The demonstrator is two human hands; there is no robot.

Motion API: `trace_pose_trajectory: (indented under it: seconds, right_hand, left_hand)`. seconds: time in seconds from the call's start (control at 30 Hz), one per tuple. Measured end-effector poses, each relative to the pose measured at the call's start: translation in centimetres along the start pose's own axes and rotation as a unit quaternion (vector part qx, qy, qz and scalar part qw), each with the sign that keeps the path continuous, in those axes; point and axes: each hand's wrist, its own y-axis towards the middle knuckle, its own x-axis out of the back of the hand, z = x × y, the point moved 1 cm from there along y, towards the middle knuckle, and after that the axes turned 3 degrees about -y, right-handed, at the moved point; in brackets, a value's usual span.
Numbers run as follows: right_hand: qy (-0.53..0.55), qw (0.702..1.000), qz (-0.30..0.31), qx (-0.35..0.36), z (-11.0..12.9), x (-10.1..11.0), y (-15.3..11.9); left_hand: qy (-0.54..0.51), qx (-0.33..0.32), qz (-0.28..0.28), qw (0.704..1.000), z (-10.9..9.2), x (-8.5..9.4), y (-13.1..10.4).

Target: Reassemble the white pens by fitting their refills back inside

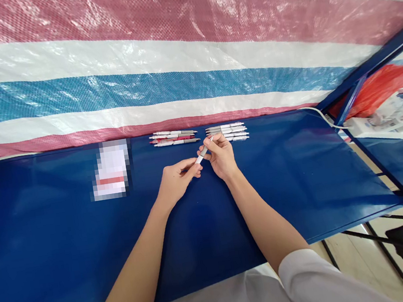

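Note:
A white and grey pen (202, 154) is held at a slant between both hands over the blue table. My left hand (180, 178) is closed on its lower end, thumb and fingers pinched together. Around the upper end, my right hand (222, 155) has its fingers closed. Just beyond the hands lie two groups of pens side by side: a left group (174, 137) with white, red and grey ones, and a right group (226, 128) of mostly white ones, partly hidden by my right hand.
On the blue table (68, 251), a blurred white item with a red band (110, 169) lies to the left. A striped plastic sheet (161, 81) hangs behind. At the right are a blue frame, a red bag (377, 89), white boxes and cables.

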Motion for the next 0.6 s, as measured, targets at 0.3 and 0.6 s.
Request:
trace_pose_trajectory:
  seconds: [0.3, 0.6]
  right_hand:
    - [0.024, 0.997, 0.066, -0.043, 0.26, 0.19, -0.12]
    - [0.015, 0.998, 0.051, -0.028, 0.1, 0.15, -0.14]
  left_hand:
    - [-0.227, 0.123, 0.116, 0.959, -0.31, 0.29, -0.25]
    - [-0.121, 0.081, 0.119, 0.982, -0.5, 0.49, -0.28]
